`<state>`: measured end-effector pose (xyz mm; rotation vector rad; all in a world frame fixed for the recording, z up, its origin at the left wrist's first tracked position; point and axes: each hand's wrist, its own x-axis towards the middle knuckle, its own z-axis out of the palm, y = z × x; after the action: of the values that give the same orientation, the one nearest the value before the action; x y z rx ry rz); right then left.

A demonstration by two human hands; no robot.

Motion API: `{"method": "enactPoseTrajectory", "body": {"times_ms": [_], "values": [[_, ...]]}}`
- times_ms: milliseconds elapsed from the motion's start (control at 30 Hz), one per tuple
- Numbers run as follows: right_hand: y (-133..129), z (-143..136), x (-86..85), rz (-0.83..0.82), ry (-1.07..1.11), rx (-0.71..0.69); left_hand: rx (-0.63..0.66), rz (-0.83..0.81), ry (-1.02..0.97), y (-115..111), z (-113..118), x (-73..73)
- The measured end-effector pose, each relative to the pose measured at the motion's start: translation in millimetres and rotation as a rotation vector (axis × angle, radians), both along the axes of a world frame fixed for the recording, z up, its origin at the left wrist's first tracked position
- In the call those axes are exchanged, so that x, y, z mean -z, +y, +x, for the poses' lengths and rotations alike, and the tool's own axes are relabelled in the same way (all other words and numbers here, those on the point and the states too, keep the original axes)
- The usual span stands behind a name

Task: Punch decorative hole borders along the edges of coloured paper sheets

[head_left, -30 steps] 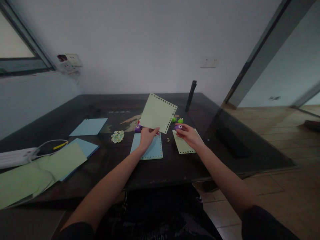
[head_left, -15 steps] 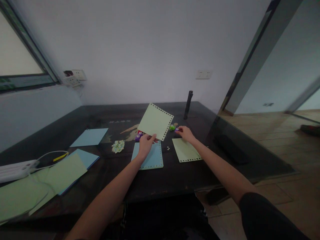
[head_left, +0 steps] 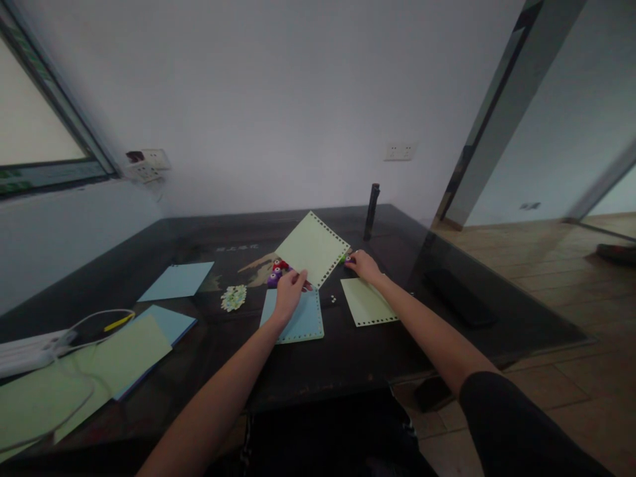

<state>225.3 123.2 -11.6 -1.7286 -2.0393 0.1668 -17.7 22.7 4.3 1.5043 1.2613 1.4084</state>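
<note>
- Basically, left hand [head_left: 289,295] has the raised pale green sheet [head_left: 314,248] clamped along its lower left edge, thumb on top, fingers underneath.
- Sheet sits above the table [head_left: 342,361], around mid-width, between the two hands; it is turned like a diamond, one corner toward the far edge, one toward the near edge.
- Punched holes run down both right-hand sides, meeting at the right corner.
- Key relation: that holed right corner points straight at right hand [head_left: 366,266] and lies close by it; contact or gap, can't tell.
- From the left grip, the corner is up and to the right, across the sheet; right hand is clearly the nearer one to it.
- Right hand: fingertips together on a small purple toy [head_left: 350,260], low, just beside a green toy [head_left: 343,259] partly hidden by the sheet.
- Red toy [head_left: 281,264] and another purple toy [head_left: 273,279] by the sheet's left corner, near left hand.
- Blue sheet [head_left: 304,322] lies flat below left hand, toward the table's near edge.
- Second pale green sheet [head_left: 365,303] lies flat under right wrist, right of the white bits [head_left: 333,299].
</note>
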Motion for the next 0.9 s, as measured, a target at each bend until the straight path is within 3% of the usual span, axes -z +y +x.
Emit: {"method": "enactPoseTrajectory", "body": {"times_ms": [300, 467, 667, 767, 900], "values": [[-5.2, 10.0, -6.6, 0.016, 0.057, 0.013, 0.009, -0.021, -0.01, 3.0, -0.1, 1.2], [-11.0, 15.5, -26.9, 0.038, 0.36, -0.008, 0.034, -0.023, 0.027, 0.7, 0.4, -0.7], [-31.4, 14.0, -50.1, -0.161, 0.831, -0.169, 0.089, -0.034, 0.11, 0.0, 2.8, 3.5], [-43.8, 10.7, -51.6, -0.19, 0.869, -0.235, 0.117, -0.029, 0.126, -1.6, 3.9, 3.9], [-55.4, 10.7, -45.3, -0.206, 0.964, -0.215, 0.124, -0.009, 0.069, -3.3, 3.9, 1.4]]}}
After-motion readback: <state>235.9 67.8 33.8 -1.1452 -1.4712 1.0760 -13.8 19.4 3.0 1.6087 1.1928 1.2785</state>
